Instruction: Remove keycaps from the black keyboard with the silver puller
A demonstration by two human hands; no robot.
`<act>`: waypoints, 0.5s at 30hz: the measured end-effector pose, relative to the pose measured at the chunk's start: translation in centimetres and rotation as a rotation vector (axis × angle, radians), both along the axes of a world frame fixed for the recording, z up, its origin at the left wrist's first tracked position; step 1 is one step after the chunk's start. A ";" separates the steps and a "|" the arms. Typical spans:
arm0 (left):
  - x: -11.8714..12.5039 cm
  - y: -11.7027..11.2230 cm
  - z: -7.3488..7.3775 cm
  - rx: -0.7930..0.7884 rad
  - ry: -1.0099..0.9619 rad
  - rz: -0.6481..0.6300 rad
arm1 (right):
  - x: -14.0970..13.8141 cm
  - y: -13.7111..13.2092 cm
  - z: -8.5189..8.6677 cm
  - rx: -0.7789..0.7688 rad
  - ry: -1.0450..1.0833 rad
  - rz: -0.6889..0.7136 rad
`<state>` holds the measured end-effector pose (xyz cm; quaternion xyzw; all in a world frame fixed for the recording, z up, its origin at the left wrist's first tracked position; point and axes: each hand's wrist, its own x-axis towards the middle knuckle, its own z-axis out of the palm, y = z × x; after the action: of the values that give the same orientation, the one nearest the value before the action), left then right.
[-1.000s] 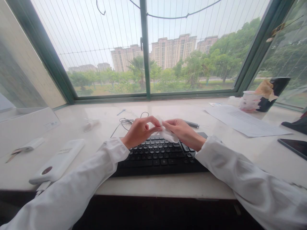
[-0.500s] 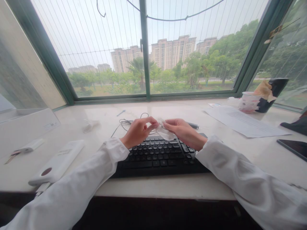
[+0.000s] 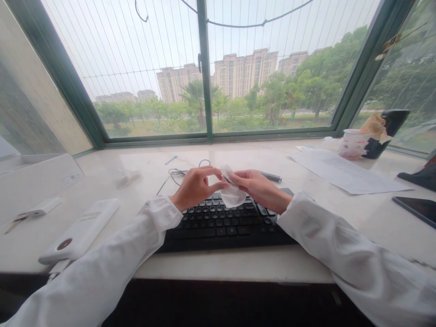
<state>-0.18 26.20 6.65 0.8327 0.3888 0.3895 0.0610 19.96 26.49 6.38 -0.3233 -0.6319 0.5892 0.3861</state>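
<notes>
1. The left hand (image 3: 196,186) and the right hand (image 3: 259,190) pinch a crumpled white tissue (image 3: 233,196) between their fingertips.
2. The tissue hangs just above a black keyboard (image 3: 221,227).
3. Beyond the keyboard lie a black pen (image 3: 271,177), near the right hand, and a thin black cable (image 3: 177,172), near the left hand.

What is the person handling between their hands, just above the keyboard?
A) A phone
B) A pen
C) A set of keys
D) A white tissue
D: the white tissue hangs soft and crumpled between the left hand and the right hand, over the black keyboard.
</notes>
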 end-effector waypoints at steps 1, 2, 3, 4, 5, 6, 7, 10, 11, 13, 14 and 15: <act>0.0 0.0 0.0 0.006 0.004 -0.008 | 0.0 0.1 -0.1 0.007 -0.012 -0.002; 0.0 -0.1 0.0 0.013 0.001 -0.015 | 0.1 0.1 -0.2 0.013 -0.025 -0.007; 0.0 -0.1 0.1 0.023 -0.006 -0.022 | 0.1 0.2 -0.3 0.019 -0.036 -0.011; 0.0 -0.1 0.1 0.034 -0.013 -0.026 | 0.2 0.3 -0.4 0.023 -0.044 -0.014; 0.0 -0.1 0.1 0.049 -0.022 -0.022 | 0.2 0.4 -0.5 0.028 -0.048 -0.014; 0.0 -0.1 0.1 0.065 -0.030 -0.009 | 0.3 0.5 -0.6 0.036 -0.049 -0.014; 0.0 -0.1 0.1 0.081 -0.035 0.011 | 0.4 0.6 -0.7 0.048 -0.047 -0.013; 0.0 0.0 0.0 0.126 -0.037 0.085 | 0.6 0.7 -0.7 0.088 -0.049 -0.016; -0.1 0.0 0.0 0.137 -0.033 0.102 | 0.6 0.7 -0.7 0.092 -0.050 -0.019; -0.1 -0.1 0.0 0.153 -0.014 0.109 | 0.6 0.7 -0.6 0.086 -0.048 -0.024; -0.1 -0.1 0.0 0.154 -0.005 0.101 | 0.6 0.6 -0.5 0.081 -0.049 -0.031; -0.2 -0.1 0.0 0.152 0.002 0.087 | 0.5 0.5 -0.5 0.080 -0.056 -0.043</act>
<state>-0.34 26.12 6.62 0.8175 0.3941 0.4195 -0.0196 20.49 27.04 5.90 -0.3374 -0.6584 0.5457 0.3935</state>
